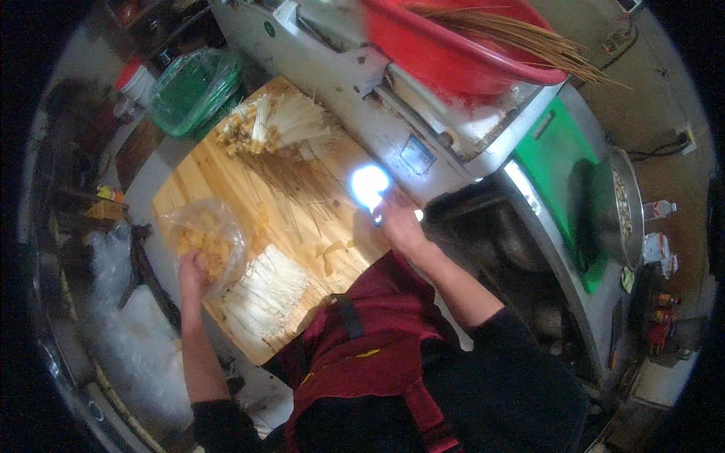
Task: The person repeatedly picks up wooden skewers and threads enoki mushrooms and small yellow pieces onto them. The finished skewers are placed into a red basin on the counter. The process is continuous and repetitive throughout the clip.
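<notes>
My left hand [193, 273] rests against a clear plastic bag [235, 226] of yellowish food pieces [207, 238]. Its fingertips touch the pieces, but whether they grip anything is not clear. My right hand [399, 222] is closed around a small object, mostly hidden by the fingers, beside a strong white glare [370, 182]. Between the hands, thin skewers [300, 184] lie scattered over a wooden board [226, 175]. Trimmed white enoki mushrooms [263, 294] are spread along its near edge. At the far end, enoki bundles with yellowish wraps [257, 127] are piled up.
A white appliance [340, 85] borders the board's far right side, bearing a red basin [453, 51] with long skewers [521, 39]. Left stands a green container [195, 93] under plastic film. On the right are a green cutting board [558, 153] and a metal bowl [609, 209].
</notes>
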A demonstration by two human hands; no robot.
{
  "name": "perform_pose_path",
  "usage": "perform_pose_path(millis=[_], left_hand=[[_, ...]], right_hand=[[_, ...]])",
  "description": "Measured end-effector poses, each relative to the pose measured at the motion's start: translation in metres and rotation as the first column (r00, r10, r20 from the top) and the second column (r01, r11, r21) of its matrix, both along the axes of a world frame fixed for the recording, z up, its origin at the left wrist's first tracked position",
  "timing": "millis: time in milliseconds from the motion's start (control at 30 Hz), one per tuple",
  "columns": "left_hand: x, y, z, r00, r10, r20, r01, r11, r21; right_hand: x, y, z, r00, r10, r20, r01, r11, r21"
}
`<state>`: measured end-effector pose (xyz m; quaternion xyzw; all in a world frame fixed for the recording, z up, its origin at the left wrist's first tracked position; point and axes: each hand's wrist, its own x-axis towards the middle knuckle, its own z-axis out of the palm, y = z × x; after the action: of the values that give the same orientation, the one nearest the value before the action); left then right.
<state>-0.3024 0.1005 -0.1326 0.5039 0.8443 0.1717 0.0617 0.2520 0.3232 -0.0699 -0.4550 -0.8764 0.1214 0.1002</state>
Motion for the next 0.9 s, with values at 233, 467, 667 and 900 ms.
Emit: perform_pose_path(millis=[233,467,667,900], left_hand=[[0.009,0.021,0.01,0.998,0.002,0.059,0.007,0.989,-0.147],[0.019,0.019,0.061,0.969,0.025,0.247,-0.007,0.998,-0.07],[0.035,0.011,0.082,0.963,0.042,0.268,-0.084,0.985,0.148],[0.004,0.015,0.023,0.941,0.033,0.337,-0.132,0.952,0.275]], right_hand=[[-0.002,-0.078,0.027,0.95,0.106,-0.294,-0.182,0.953,-0.243],[-0.008,-0.099,0.017,0.942,0.265,-0.208,-0.328,0.864,-0.381],[-0.024,-0.085,0.015,0.951,0.244,-0.188,-0.303,0.851,-0.429],[-0.033,-0.082,0.011,0.865,0.405,-0.295,-0.497,0.771,-0.399]])
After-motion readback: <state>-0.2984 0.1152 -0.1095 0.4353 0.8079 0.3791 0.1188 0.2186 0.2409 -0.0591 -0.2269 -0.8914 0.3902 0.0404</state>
